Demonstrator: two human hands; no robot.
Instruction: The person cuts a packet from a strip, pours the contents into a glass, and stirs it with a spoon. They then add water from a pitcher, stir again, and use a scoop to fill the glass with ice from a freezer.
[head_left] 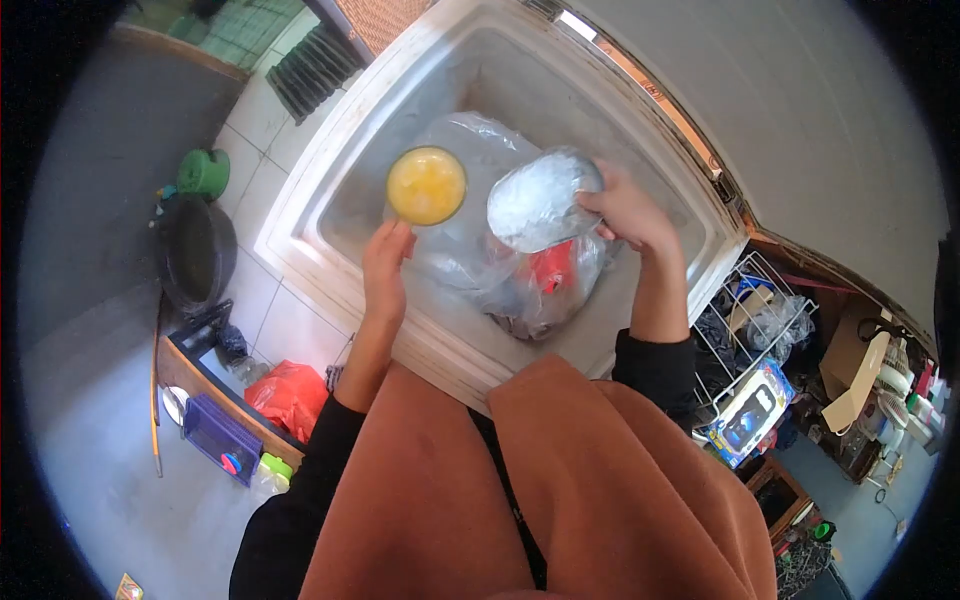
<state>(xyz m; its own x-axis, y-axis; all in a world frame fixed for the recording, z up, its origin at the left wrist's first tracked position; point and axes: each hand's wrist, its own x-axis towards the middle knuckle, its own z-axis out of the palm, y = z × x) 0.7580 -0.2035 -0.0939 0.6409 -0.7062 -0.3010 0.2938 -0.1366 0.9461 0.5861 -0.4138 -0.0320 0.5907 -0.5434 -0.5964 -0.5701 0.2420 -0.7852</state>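
My left hand [386, 268] is closed on the near edge of a round, clear-rimmed cup [426, 186] with yellow contents, seen from above. In my right hand [632, 210] is a rounded, frosty white lump that looks like ice in clear plastic [543, 200]; the thumb lies on its right end and the other fingers are partly hidden. Both things are over the inside of a chest freezer [345, 185]. Below them lie clear plastic bags [470, 132], one with something red [551, 267] inside.
The freezer's raised lid [800, 110] stands to the right. A wire rack [745, 300] with plastic and a boxed item [745, 415] is beside the freezer. On the left are a dark basin [195, 255], a green tub [203, 173] and a red plastic bag [288, 398].
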